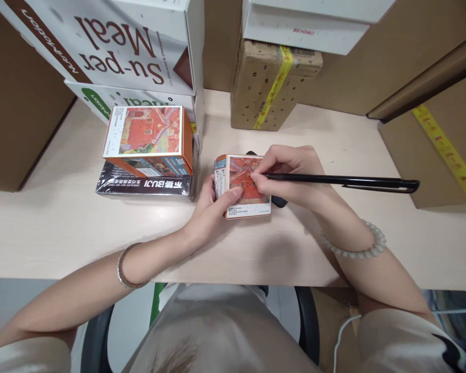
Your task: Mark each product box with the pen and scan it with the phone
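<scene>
My left hand [214, 202] is closed around the left side of a small orange printed box [248, 194], its thumb lying on the picture face. In a pinch, my right hand [289, 168] holds a long black pen [345, 180] with a clip at its rear end. The pen's tip is hidden behind my fingers, which rest on or just over the box's face. Part of a dark object [280, 201] shows behind the box; I cannot tell what it is. A similar orange box [149, 132] lies to the left on a black shrink-wrapped box [143, 184].
Large white meal boxes [119, 46] stand at the back left. A brown carton with yellow tape [271, 88] is at the back middle, under a white box [306, 26]. Another taped carton [438, 150] sits at the right. The table's [81, 243] front edge is before my body.
</scene>
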{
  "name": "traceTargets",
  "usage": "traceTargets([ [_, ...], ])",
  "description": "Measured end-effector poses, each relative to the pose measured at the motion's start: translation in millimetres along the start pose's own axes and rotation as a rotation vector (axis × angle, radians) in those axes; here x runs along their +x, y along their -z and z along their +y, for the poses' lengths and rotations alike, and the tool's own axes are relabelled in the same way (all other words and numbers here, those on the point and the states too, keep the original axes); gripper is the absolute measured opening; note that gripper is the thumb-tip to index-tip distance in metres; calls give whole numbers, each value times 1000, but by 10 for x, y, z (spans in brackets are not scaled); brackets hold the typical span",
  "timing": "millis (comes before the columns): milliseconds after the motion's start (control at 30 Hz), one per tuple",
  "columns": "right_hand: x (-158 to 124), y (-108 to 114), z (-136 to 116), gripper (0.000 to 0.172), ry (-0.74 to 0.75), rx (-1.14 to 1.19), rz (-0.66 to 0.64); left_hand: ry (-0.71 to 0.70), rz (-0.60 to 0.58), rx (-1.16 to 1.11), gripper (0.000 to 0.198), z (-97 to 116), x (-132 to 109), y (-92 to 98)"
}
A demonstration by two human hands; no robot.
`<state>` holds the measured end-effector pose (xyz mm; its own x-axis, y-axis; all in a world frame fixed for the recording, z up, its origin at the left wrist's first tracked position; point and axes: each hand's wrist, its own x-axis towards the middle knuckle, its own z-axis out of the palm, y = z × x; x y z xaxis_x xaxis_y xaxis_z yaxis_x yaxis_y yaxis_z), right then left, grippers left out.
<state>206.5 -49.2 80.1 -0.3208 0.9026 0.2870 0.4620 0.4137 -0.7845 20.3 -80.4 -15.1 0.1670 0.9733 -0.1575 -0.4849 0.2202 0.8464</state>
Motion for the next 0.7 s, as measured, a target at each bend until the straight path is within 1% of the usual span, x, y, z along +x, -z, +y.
traceTargets([
  [167, 7, -29, 8, 19, 18, 9, 41, -2, -6, 3, 66, 11, -7, -3],
  [267, 12, -28, 3, 17, 30, 45, 23, -6, 5, 28, 66, 13, -13, 5],
  [367, 14, -14, -3, 20, 42, 59, 1, -13, 6, 28, 65, 14, -20, 4],
  [433, 11, -13, -5, 22, 32, 50, 7, -7, -4, 17, 65, 14, -24, -3],
  [600, -1, -57, 4, 22, 13, 75, 27, 2, -7, -2, 68, 5, -6, -6],
  [667, 13, -56, 29, 24, 10, 121, 58, 1, -20, -3, 66, 8, 16, 10],
  [700, 29, -39, 54, 26, 10, 145, 95, 9, -35, -1, 64, 14, 27, 19],
])
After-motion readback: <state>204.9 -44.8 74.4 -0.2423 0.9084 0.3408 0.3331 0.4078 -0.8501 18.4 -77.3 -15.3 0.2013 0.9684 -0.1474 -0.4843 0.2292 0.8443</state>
